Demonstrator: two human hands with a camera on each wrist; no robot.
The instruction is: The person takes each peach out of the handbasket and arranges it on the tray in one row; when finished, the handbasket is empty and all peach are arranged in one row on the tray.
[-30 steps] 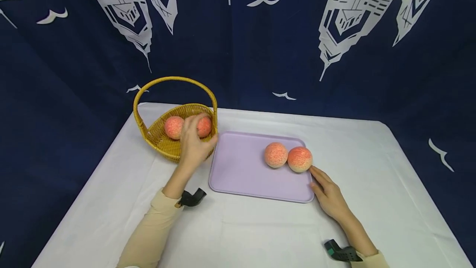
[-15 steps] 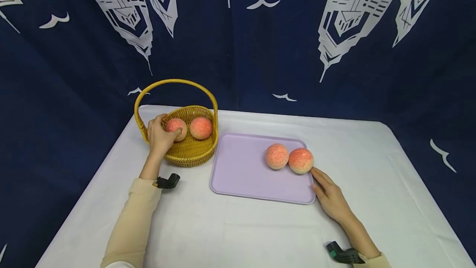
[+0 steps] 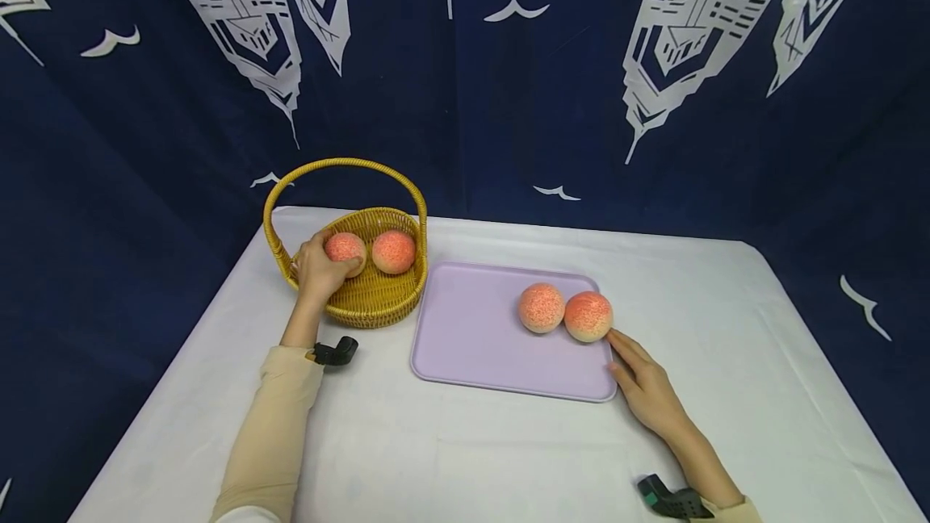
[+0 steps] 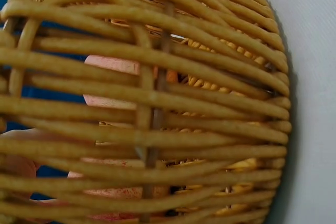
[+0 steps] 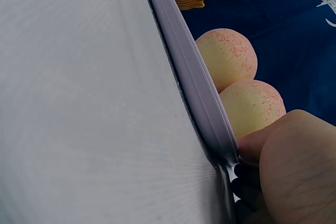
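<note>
2 peaches (image 3: 370,251) in basket (image 3: 374,303)

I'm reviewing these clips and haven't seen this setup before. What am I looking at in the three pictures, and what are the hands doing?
No machine here: a person works with bare hands, wearing one camera on the head and one on each wrist. The wide picture is the head view. On the white table stand a wicker basket with two peaches and a lilac tray with two more. The left hand grips the left peach in the basket; its wrist view looks through the basket's weave. The right hand rests flat at the tray's corner, beside the nearer tray peach, holding nothing; its wrist view shows the tray rim edge-on.
</note>
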